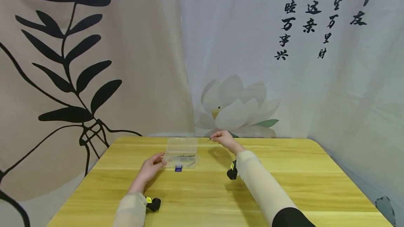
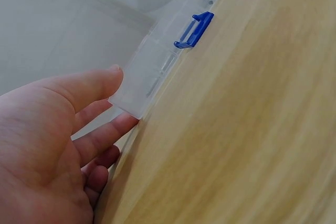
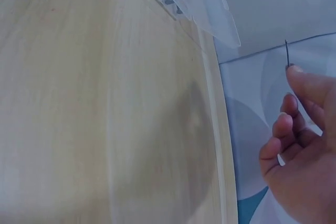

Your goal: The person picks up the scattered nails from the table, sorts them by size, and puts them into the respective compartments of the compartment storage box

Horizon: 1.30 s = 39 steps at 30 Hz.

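A clear plastic compartment box (image 1: 180, 164) with its lid (image 1: 182, 145) raised stands near the back of the table. Thin dark pieces (image 1: 186, 158) lie inside it, and a blue latch (image 2: 194, 31) sits on its front. My left hand (image 1: 152, 167) holds the box's left end, thumb against the wall and fingers at the corner. To the right of the box, my right hand (image 1: 224, 140) is raised over the table's back edge. Between thumb and forefinger it pinches a thin dark pin-like piece (image 3: 287, 53), which sticks up past the fingertips in the right wrist view.
The wooden table (image 1: 195, 199) ends just behind the box. A cloth backdrop (image 1: 151, 62) with printed leaves, a flower and writing hangs behind it. A black wrist camera (image 1: 232, 171) sits at the right cuff, another black camera (image 1: 154, 204) at the left.
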Motion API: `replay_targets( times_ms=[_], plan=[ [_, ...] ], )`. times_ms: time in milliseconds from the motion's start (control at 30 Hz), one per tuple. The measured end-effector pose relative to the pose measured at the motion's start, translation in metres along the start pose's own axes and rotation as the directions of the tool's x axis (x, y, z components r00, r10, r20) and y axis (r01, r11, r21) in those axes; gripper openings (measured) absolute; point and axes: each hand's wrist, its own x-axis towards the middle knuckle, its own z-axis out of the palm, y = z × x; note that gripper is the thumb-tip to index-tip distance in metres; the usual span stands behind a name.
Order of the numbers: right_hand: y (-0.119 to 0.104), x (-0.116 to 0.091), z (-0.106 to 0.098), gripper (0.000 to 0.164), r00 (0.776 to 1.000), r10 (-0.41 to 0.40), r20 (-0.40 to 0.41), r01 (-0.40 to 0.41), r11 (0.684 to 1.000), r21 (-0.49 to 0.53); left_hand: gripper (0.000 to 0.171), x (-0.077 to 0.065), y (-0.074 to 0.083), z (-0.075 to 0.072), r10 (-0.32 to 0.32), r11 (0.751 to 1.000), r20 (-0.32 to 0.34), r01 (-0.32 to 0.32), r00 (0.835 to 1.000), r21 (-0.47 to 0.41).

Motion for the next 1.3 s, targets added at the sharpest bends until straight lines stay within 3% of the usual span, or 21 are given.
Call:
replay_targets(
  times_ms=[300, 433, 633, 1300],
  plan=[
    [0.001, -0.003, 0.01, 0.022, 0.998, -0.028, 0.063, 0.027, 0.999, 0.024, 0.05, 0.002, -0.002, -0.002, 0.007, 1.0, 0.008, -0.006, 1.0, -0.008],
    [-0.009, -0.012, 0.011, 0.019, 0.996, -0.062, 0.07, 0.061, 0.998, 0.017, 0.05, 0.0, -0.002, -0.002, 0.001, 1.0, 0.01, 0.0, 1.0, -0.017],
    [-0.005, -0.01, 0.015, 0.015, 0.989, -0.112, 0.095, 0.114, 0.993, -0.016, 0.049, -0.001, 0.001, -0.001, -0.009, 1.0, 0.004, 0.009, 1.0, -0.003],
    [-0.008, -0.008, 0.02, 0.016, 0.986, -0.118, 0.118, 0.12, 0.993, -0.013, 0.049, -0.001, 0.001, -0.001, -0.03, 0.999, 0.002, 0.031, 1.0, -0.018]
  ],
)
